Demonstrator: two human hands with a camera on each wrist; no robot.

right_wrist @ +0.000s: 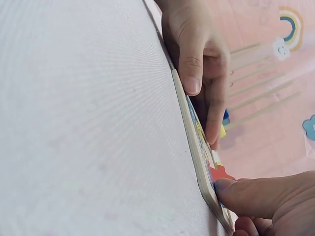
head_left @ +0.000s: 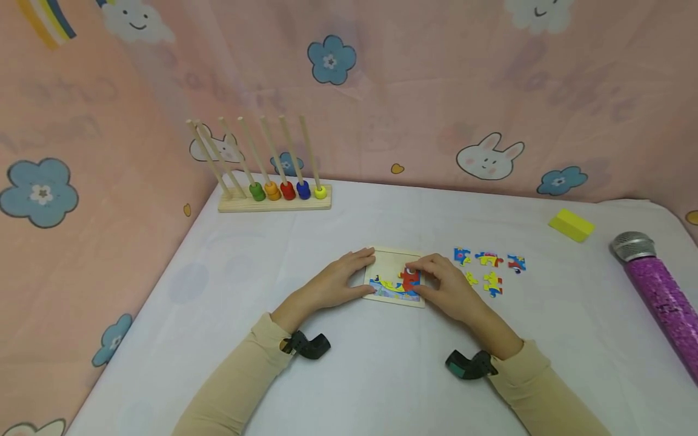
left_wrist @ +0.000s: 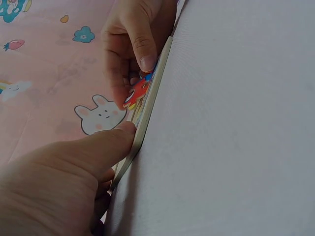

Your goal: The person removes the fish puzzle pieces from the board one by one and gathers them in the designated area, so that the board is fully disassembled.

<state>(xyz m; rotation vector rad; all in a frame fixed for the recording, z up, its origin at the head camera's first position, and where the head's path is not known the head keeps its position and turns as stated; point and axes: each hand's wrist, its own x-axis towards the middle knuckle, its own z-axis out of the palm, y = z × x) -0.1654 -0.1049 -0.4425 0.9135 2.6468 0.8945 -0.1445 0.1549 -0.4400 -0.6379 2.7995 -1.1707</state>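
A small wooden puzzle board (head_left: 389, 259) lies on the white cloth, with blue and yellow picture pieces (head_left: 384, 289) along its lower side and bare wood above. My left hand (head_left: 339, 281) holds the board's left side, thumb at the near corner and fingers at the far one. Between thumb and fingers, my right hand (head_left: 449, 293) pinches a red puzzle piece (head_left: 410, 277) at the board's right side. That red piece (left_wrist: 140, 92) appears slightly tilted over the board in the left wrist view. My right thumb covers part of it in the right wrist view.
Several loose puzzle pieces (head_left: 489, 260) lie right of the board, one partly behind my right hand. A wooden peg stand with coloured beads (head_left: 274, 206) stands back left. A yellow block (head_left: 571, 225) and a glittery purple microphone (head_left: 662, 300) lie at the right.
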